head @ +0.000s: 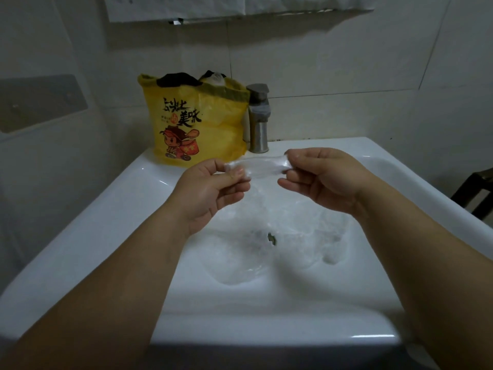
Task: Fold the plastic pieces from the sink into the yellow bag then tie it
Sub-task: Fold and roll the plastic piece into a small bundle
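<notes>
sink [88, 236] beneath; left hand [210, 190], right hand [328, 180], fingers [234, 174] tight on hazy plastic piece [261, 166]

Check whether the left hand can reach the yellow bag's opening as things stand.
Probably yes. The yellow bag stands on the sink ledge just beyond the left hand, nothing between them; the hand pinches the clear plastic piece, though.

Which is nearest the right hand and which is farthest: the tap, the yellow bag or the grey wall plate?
1. tap, just behind the right hand, slightly to its left.
2. yellow bag, left of the tap.
3. grey wall plate, far left on the wall.
</notes>
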`<state>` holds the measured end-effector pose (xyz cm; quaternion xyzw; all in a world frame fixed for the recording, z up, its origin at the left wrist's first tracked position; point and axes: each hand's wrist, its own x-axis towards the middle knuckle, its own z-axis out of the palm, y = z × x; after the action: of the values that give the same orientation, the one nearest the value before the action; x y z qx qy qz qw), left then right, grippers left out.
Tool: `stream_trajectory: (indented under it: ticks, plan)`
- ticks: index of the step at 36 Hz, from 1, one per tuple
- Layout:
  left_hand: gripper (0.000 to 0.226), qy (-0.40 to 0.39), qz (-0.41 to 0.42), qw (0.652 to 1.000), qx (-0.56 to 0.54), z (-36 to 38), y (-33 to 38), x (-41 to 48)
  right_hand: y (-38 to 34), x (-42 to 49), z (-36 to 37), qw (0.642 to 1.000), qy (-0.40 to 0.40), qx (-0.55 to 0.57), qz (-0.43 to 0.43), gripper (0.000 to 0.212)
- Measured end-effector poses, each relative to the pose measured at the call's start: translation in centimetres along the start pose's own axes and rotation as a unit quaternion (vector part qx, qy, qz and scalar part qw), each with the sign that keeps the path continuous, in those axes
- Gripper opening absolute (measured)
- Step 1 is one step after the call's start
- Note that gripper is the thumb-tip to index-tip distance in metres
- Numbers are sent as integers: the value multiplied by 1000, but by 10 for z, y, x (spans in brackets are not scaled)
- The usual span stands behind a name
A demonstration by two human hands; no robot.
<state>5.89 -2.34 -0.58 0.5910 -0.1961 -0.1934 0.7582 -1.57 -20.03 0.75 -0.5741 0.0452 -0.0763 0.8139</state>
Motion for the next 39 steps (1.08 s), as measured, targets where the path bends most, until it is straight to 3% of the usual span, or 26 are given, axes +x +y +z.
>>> stream_trajectory:
  ticks: [8,12,17,20,22,25,26,30,32,39]
  plan:
    - [8,10,-11,994,108,1,-1,1,9,5,2,993,40,-99,-46,10]
    - [47,22,24,978,208,1,-4,2,13,5,5,985,33,-165,-46,13]
    - [13,-1,66,962,266,2,-9,1,13,4,6,979,24,-194,-53,12]
    - [9,10,79,959,271,1,-9,3,14,4,7,971,19,-234,-52,14]
    - [10,9,77,957,279,0,-9,3,12,3,6,967,-9,-252,-35,31]
    - [7,-9,76,950,303,1,-11,3,12,2,6,957,-58,-285,-11,79]
    - [5,-13,75,949,305,2,-11,3,13,2,7,948,-64,-310,-19,78]
    - [10,-23,60,949,309,3,-10,3,14,3,8,932,-52,-356,-50,24]
    - [12,-25,52,953,298,3,-10,3,13,2,7,936,-45,-345,-43,10]
    - [9,9,17,987,158,-3,-4,5,8,4,-4,979,-20,-205,6,29]
